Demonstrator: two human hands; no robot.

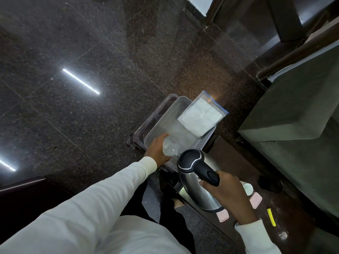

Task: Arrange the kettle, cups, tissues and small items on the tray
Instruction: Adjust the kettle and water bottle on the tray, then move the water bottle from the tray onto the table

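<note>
A steel kettle [194,187] with a black lid and handle hangs tilted above the dark wooden table, my right hand [222,189] wrapped around its handle. My left hand [157,150] grips a clear glass cup [170,144] at the near end of the perforated grey tray [166,116]. A clear zip bag of white tissues [200,116] lies across the tray's far right corner, partly overhanging it. Behind the kettle, a white cup [248,188] stands on the table.
Two pink sachets [255,199] [222,216] and a yellow stick [271,217] lie on the table by my right wrist. A dark round object [270,184] sits further right. A grey cushioned seat [300,114] borders the table. Polished granite floor spreads to the left.
</note>
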